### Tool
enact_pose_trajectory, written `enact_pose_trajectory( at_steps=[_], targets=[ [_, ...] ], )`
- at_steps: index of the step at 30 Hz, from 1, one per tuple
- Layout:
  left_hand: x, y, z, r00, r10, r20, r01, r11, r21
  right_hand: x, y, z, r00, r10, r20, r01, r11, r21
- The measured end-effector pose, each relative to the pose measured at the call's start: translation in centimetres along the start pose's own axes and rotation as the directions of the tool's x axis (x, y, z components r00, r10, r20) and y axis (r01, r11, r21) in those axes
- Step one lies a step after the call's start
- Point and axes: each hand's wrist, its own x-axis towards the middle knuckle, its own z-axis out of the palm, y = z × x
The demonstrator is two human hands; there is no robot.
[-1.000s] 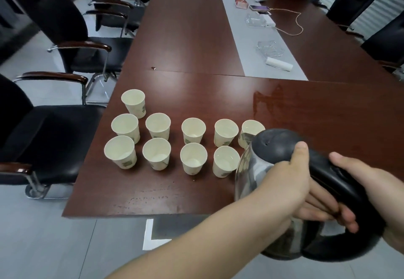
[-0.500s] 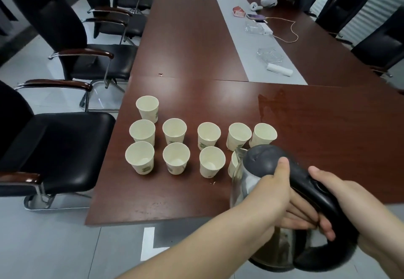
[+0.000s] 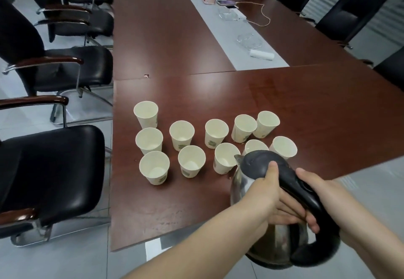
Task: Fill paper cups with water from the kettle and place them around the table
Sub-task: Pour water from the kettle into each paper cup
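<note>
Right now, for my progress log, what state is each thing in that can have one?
Kettle, lifted and tilted, lid shut, spout at a front-row cup.
Cups, eleven, all upright on the table; water level hard to tell.
Left hand, holds the kettle, thumb on the lid.
Right hand, grips the handle.

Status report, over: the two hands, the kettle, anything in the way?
Left hand and right hand both grip the steel kettle with black lid and handle. Spout close to a front-row white paper cup. Nothing between them.
</note>
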Motion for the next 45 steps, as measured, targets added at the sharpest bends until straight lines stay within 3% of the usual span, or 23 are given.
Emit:
enact_pose_trajectory(
  at_steps=[25, 45],
  targets=[
    [1.5, 1.1, -0.3, 0.998, -0.026, -0.056, 0.017, 0.989, -0.150, 1.4, -3.7, 0.0, 1.000, 0.021, 0.007, -0.018, 0.958, -0.285],
    [2.8, 1.0, -0.1, 0.998, -0.026, -0.063, 0.013, 0.978, -0.207, 1.8, -4.9, -0.5, 0.999, 0.018, 0.050, 0.002, 0.928, -0.374]
  ],
)
